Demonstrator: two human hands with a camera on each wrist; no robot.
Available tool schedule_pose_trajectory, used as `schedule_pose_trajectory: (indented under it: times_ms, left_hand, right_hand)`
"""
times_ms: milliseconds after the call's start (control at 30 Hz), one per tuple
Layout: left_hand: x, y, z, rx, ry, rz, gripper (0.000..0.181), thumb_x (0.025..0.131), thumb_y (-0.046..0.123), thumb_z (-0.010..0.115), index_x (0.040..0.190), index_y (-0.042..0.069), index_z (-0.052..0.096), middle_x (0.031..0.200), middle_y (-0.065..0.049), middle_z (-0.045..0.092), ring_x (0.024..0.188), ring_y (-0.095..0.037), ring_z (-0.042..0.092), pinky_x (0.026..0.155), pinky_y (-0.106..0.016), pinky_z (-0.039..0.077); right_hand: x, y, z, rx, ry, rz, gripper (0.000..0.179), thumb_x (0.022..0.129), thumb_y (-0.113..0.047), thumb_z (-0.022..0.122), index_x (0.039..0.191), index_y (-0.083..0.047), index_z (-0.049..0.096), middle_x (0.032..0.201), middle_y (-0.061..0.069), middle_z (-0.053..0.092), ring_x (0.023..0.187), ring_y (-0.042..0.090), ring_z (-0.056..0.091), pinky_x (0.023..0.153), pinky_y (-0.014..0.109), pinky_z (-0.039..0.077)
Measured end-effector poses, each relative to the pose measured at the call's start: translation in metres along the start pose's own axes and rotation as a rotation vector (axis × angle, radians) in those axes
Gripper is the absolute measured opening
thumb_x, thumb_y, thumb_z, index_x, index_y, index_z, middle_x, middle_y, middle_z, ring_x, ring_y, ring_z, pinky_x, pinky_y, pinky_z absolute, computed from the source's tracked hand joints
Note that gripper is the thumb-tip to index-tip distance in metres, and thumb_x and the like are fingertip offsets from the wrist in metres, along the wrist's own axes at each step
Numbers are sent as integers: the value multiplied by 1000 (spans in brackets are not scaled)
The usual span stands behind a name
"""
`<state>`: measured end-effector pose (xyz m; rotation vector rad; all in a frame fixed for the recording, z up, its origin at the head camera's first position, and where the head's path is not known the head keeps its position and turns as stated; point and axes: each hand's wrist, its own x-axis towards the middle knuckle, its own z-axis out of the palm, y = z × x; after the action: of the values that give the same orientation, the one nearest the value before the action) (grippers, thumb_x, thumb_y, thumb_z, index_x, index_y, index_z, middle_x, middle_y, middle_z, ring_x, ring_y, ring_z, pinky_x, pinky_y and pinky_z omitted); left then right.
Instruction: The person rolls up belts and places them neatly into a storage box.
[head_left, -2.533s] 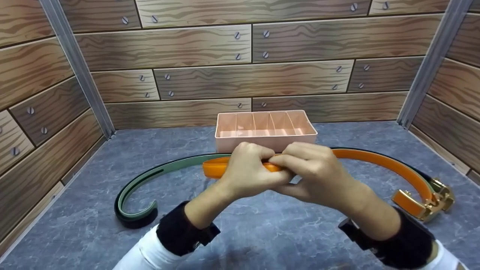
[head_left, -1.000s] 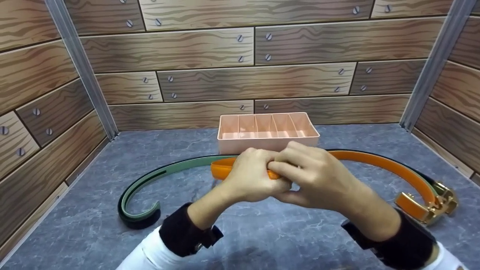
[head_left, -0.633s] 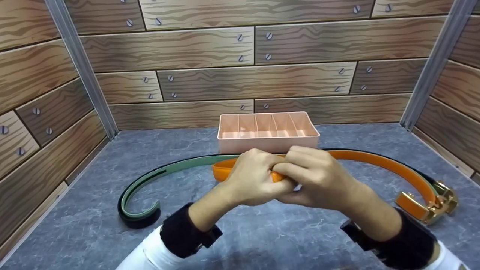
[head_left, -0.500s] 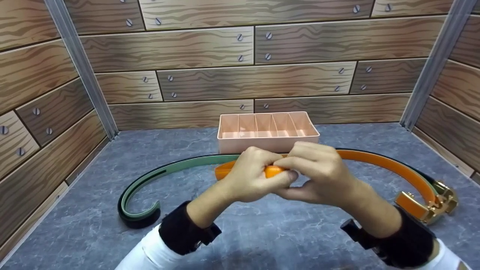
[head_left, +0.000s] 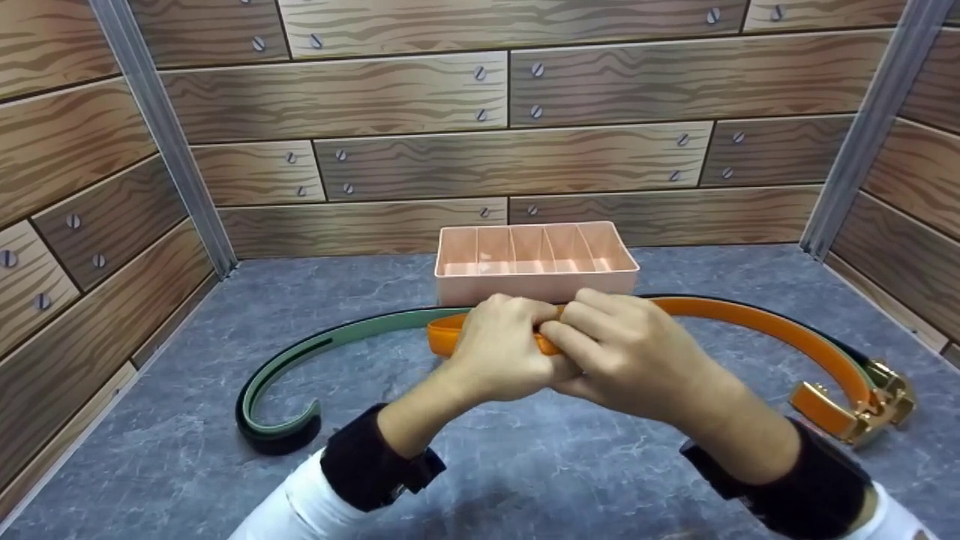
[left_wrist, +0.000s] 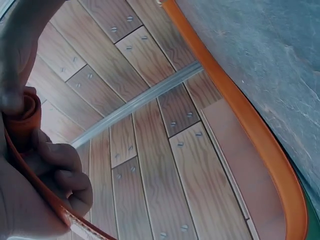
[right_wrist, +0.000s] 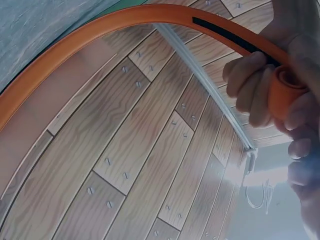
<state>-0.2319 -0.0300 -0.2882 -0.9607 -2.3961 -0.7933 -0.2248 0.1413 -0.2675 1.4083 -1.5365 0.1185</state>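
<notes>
Head view: both hands meet at the middle of the frame, fingers curled around the orange belt (head_left: 739, 310), the left hand (head_left: 504, 349) and right hand (head_left: 626, 349) gripping its coiled end between them. A loop of the belt sticks out left of the left hand; the rest runs to the right side of the frame, curving down to a gold buckle (head_left: 862, 429) at the lower right. Alongside it on the table (head_left: 570, 465) lies the green belt (head_left: 360, 328), black on its outer face, its free end curled at the lower left. Behind the hands, at upper centre, sits a pink box (head_left: 525, 285) with five compartments, before a plank-patterned wall (head_left: 420, 161). At the right edge of the right wrist view, fingers pinch the tight roll (right_wrist: 286, 95).
</notes>
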Motion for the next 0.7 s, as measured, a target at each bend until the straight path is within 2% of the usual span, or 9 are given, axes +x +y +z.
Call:
schedule_pose_trajectory:
  times_ms: [67, 133, 233, 333, 400, 467, 600, 667, 700]
  left_hand:
    - [0, 0, 0, -3, 16, 57, 33, 79, 35, 65, 58, 20, 45, 53, 12, 36, 46, -3, 36, 43, -18, 27]
    - [1, -2, -1, -54, 34, 131, 35, 83, 36, 63, 58, 18, 46, 52, 11, 38, 45, -2, 35, 43, -18, 27]
    - [1, -5, -3, -215, 14, 206, 34, 87, 36, 60, 62, 15, 54, 54, 9, 43, 46, 1, 36, 43, -16, 29]
    - [1, -7, -6, -448, -73, 214, 30, 90, 32, 59, 75, 7, 65, 58, 5, 48, 48, 3, 38, 45, -16, 33]
    - [1, -6, -8, -521, -118, 188, 28, 90, 31, 59, 78, 6, 67, 58, 5, 48, 48, 2, 39, 45, -17, 34]
    - [2, -4, -9, -484, -115, 140, 28, 87, 32, 59, 72, 9, 64, 56, 6, 46, 46, 1, 38, 44, -18, 33]
    - [2, 1, -6, -163, -51, 49, 29, 79, 35, 60, 59, 19, 47, 52, 12, 37, 45, -1, 34, 43, -19, 27]
    - [1, 2, -5, -55, -43, 31, 30, 78, 35, 59, 57, 22, 42, 52, 14, 34, 45, -1, 32, 43, -19, 26]
    - [1, 2, -4, -32, -42, 38, 31, 78, 35, 59, 56, 22, 40, 52, 14, 34, 45, -1, 31, 42, -19, 25]
  right_hand:
    - [0, 2, -1, 56, 19, 7, 16, 78, -14, 68, 86, -1, 66, 73, 3, 54, 60, 15, 45, 53, 23, 38]
    - [-1, 4, -1, 142, 75, 33, 14, 81, -15, 68, 86, -1, 66, 72, 3, 55, 59, 14, 45, 53, 23, 38]
    - [0, 5, 0, 246, 183, 90, 19, 87, -21, 71, 84, -2, 68, 70, 1, 57, 57, 12, 45, 52, 22, 37]
    - [1, 4, 2, 320, 271, 142, 24, 86, -26, 75, 83, -3, 70, 68, 0, 57, 55, 10, 43, 51, 20, 35]
    - [2, 4, 3, 351, 273, 158, 24, 85, -26, 76, 83, -3, 70, 69, 0, 58, 56, 10, 42, 52, 19, 34]
    - [1, 4, 3, 346, 224, 159, 22, 85, -24, 75, 87, -3, 70, 72, 0, 59, 59, 11, 45, 55, 20, 36]
    - [-1, 3, 0, 194, 61, 98, 21, 80, -19, 76, 92, -3, 69, 77, 2, 58, 65, 14, 48, 57, 23, 41]
    - [-1, 3, -1, 139, 14, 59, 23, 76, -17, 76, 92, -2, 68, 77, 1, 57, 64, 14, 47, 56, 22, 40]
    - [-1, 3, -1, 140, 11, 51, 22, 76, -16, 75, 91, -2, 68, 76, 1, 56, 63, 13, 47, 55, 21, 40]
